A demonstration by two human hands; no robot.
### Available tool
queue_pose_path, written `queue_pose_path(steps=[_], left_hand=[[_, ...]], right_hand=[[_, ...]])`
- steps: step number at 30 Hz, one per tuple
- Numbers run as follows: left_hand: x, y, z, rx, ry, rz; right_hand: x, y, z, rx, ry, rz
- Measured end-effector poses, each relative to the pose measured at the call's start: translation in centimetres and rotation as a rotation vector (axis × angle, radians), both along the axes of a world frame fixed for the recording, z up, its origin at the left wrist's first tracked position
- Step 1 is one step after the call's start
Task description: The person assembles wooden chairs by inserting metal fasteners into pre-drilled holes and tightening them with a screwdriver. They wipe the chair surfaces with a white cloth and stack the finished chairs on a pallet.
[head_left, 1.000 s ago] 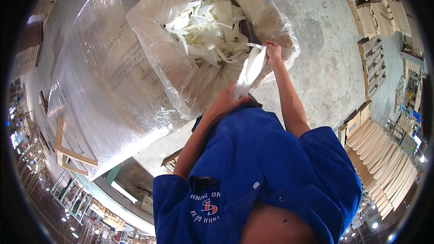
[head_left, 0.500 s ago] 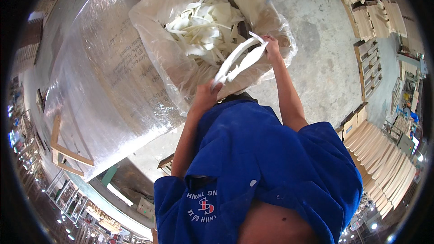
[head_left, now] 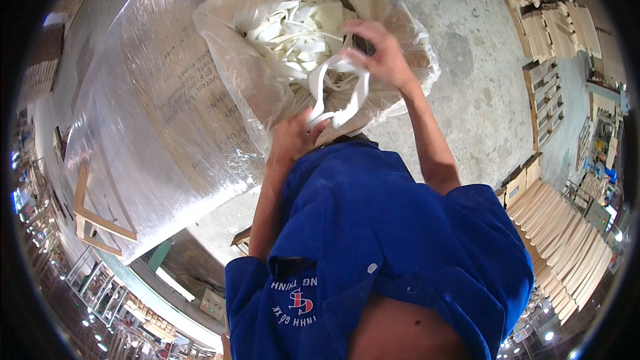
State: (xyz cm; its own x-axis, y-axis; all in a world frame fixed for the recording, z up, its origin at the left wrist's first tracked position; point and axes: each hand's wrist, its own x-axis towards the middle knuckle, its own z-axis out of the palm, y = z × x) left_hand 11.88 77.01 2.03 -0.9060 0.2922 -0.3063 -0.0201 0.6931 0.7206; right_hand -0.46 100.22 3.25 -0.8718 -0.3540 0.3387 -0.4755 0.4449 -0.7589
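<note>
A looped white strip (head_left: 361,90), foam-like and flexible, hangs over the near part of a box lined with clear plastic (head_left: 233,60). My left hand (head_left: 293,137) is closed on its near end at the box's near rim. Above the far end of the loop is my right hand (head_left: 383,57), slightly blurred. Its thumb and fingers are apart, and the thumb is close to the strip; whether they touch I cannot tell. Deeper in the box lies a heap of white strips and offcuts (head_left: 300,33).
A large plastic-wrapped carton (head_left: 173,93) stands against the box's left side, with an angled wooden frame piece (head_left: 100,223) at its near end. Stacked wooden parts (head_left: 560,240) and a pallet (head_left: 547,103) are on the right. Grey concrete floor (head_left: 473,93) shows beside the box.
My right hand has opened from its grip on the strip's far end and moved left over the box. The strip has sagged into a rounder loop. My left hand has shifted slightly left.
</note>
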Motion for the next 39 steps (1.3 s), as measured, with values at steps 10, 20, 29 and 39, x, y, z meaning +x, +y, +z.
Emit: queue_pose_path(steps=[10, 20, 29, 39], left_hand=[[-1.0, -3.2, 2.2, 0.204, 0.196, 0.098], [-0.2, -5.5, 1.7, 0.111, 0.379, 0.327], [0.0, -5.8, 1.1, -0.161, 0.907, 0.050], [4.2, -7.7, 2.5, -0.173, 0.304, 0.036]], right_hand=[[2.6, -6.3, -1.8, 0.074, -0.133, 0.564], [1.8, -7.3, -1.1, 0.601, -0.110, 0.135], [3.2, -11.9, 2.2, 0.206, -0.104, 0.673], [8.2, -13.7, 1.9, 0.355, -0.313, 0.669]])
